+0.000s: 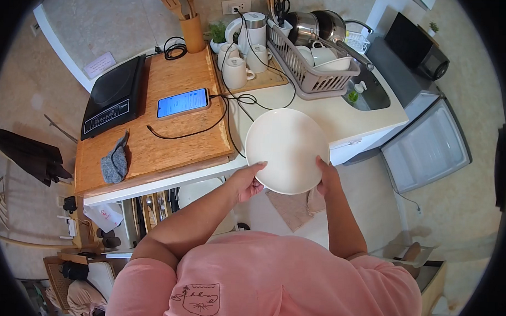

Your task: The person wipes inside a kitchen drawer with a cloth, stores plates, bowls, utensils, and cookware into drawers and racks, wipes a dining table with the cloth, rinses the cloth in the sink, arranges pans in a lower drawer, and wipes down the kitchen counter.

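A round cream plate point(287, 151) is held level in front of my body, just off the front edge of the counter. My left hand point(245, 181) grips its lower left rim, with the thumb on top and the fingers curled below. At the lower right rim, my right hand point(327, 176) holds it the same way, its fingers mostly hidden beneath. Nearest behind the plate is the white countertop point(371, 117), with black cables running to the left.
On the wooden board point(170, 138) are a phone point(183, 103), an induction cooker point(113, 97) and a grey cloth point(115, 162). Behind stand mugs point(235, 72), a kettle point(253, 32) and a dish rack point(317, 76). A sink point(372, 96) is at right, an open drawer point(151, 210) below left.
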### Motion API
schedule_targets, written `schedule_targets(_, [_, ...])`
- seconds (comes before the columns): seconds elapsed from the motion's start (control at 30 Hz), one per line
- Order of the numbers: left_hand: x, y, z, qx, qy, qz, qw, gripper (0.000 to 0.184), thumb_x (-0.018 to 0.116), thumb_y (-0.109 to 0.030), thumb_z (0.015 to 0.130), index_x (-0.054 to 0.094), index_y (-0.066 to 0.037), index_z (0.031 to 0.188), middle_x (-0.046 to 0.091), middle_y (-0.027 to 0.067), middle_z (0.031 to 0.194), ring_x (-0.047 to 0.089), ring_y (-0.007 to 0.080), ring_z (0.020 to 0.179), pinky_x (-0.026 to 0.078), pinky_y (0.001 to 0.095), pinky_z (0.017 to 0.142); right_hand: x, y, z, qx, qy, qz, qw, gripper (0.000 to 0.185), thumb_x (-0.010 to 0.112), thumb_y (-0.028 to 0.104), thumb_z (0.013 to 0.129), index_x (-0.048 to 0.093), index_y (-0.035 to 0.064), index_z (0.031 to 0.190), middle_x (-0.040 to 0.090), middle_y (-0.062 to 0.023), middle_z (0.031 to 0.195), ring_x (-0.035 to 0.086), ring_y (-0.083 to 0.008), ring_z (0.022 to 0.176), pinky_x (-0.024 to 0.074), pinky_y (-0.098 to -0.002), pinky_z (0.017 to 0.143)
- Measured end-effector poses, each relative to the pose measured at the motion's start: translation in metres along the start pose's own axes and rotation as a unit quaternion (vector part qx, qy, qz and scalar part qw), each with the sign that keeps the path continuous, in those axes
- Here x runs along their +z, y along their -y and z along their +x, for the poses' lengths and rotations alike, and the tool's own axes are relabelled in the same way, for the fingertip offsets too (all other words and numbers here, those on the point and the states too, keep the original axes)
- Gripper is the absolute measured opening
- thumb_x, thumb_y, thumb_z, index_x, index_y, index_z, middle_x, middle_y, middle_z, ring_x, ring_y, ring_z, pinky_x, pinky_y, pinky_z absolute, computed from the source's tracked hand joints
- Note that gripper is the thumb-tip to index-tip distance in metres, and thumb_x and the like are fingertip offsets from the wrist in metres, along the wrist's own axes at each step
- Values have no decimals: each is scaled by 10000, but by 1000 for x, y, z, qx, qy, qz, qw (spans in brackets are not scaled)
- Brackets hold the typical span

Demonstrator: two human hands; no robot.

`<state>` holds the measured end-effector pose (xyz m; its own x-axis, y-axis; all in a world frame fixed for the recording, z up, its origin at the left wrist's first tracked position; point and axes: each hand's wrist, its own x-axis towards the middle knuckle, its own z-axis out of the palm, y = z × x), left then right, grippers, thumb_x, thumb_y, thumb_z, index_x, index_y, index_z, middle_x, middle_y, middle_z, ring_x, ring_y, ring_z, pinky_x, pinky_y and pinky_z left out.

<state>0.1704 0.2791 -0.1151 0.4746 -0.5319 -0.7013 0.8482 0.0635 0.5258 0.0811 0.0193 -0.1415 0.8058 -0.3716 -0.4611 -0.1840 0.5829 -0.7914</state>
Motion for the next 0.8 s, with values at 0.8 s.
schedule_targets(0.8, [4,49,-78,-22,50,117,992,451,589,-129,920,465,1,1334,596,175,1211,638,309,1034,587,440,776,-37,-8,-127,98,17,-36,994,796,528,-57,759,251,78,1494,453,-154,1390,466,-325,1267,384,-448,1070])
